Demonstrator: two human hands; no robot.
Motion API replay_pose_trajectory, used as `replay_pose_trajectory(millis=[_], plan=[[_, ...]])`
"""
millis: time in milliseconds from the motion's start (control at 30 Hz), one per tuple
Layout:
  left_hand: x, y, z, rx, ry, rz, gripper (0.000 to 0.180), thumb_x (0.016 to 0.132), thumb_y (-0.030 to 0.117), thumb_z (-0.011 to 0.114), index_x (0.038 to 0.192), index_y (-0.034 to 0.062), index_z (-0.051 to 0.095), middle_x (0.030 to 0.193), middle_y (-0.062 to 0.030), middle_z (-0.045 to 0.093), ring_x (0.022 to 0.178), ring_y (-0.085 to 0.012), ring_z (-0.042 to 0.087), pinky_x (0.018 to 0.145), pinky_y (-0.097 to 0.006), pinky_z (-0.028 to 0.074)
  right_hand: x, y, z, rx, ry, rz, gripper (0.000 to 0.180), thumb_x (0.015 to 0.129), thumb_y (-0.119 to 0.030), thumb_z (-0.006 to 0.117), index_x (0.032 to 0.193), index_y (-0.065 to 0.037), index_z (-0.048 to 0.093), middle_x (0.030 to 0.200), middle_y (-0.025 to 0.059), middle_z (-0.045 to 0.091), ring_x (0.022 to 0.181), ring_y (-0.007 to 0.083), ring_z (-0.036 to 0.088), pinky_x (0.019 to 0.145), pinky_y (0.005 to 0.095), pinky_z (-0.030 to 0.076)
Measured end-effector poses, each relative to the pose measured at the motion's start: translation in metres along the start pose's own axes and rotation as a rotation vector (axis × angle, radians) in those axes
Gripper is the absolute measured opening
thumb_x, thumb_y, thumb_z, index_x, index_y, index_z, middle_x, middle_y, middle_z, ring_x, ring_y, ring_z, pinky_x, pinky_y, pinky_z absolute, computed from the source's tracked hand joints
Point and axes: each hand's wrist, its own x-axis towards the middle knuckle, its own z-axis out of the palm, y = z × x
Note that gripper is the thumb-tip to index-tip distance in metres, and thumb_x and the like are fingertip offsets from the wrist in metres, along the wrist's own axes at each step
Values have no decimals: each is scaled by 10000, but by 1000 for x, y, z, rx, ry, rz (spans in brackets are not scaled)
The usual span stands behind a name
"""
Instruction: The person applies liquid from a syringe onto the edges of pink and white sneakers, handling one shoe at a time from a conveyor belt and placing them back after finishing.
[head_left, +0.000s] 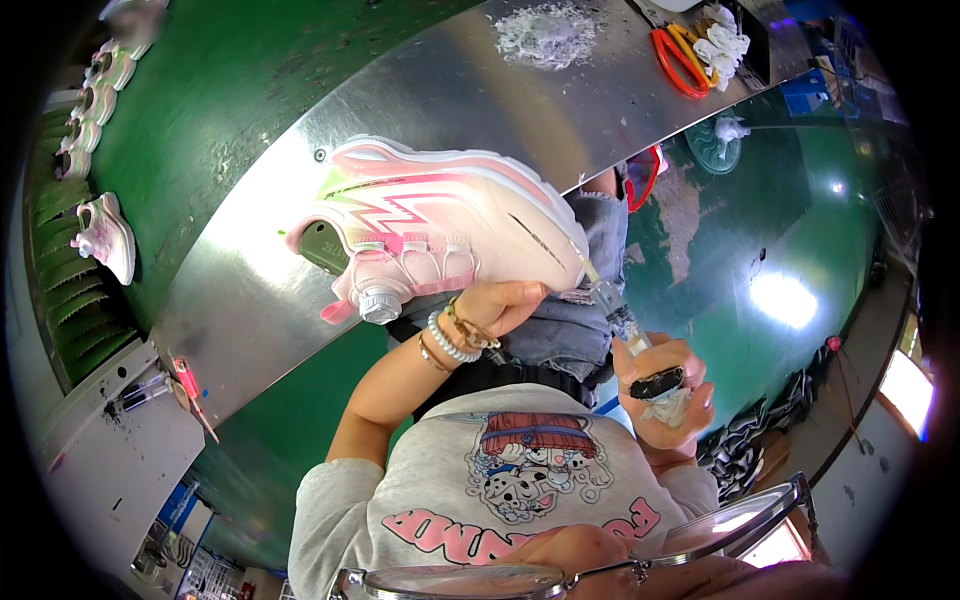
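Observation:
A pale pink sneaker (480, 215) with a white sole, a jagged pink stripe and a round silver-white lacing dial lies on its side, its toe to the right. My left hand (507, 308) grips its near edge, the thumb along the upper and the other fingers mostly hidden. In my closed right hand (668, 395) is a clear syringe (615, 312). Its thin tip points up and left, at the toe's edge; whether they touch I cannot tell. A black oval piece (657, 383) shows at my right fingers, with whitish material below it.
The sneaker is over a metal bench (400, 115). Farther off are a whitish fluffy heap (547, 36) and red-handled scissors (680, 62). More sneakers (105, 238) stand along the left by a green ribbed strip. A red pen-like tool (190, 385) lies at lower left.

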Motion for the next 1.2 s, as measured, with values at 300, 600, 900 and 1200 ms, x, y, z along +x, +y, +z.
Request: replay_pose_trajectory(millis=[300,600,900,1200], plan=[[38,7,22,-23,-102,154,770,690,-45,672,1367,132,349,1378,-32,419,1332,-211,328,1143,-507,163,6,17,4,-71,105,-166,680,898,-604,290,859,26,541,629,48,466,516,139,405,552,299,349],[34,26,80,-173,240,136,361,830,5,610,1175,9,505,1160,-96,564,1088,-190,559,962,-316,475,27,45,20,-156,170,-484,657,927,-536,304,833,51,585,557,88,543,422,152,458,419,276,343],[36,29,98,-138,435,99,323,821,103,678,1100,11,543,1082,-94,596,1022,-228,597,849,-260,549,28,64,19,-186,130,-642,588,954,-470,257,888,51,521,682,123,517,544,197,479,516,308,369],[26,48,96,-228,445,105,246,817,62,671,1035,7,570,1064,-84,599,1010,-213,593,898,-287,528,29,62,41,-457,319,-565,678,915,-538,253,788,9,634,549,54,529,460,178,478,501,306,388]])
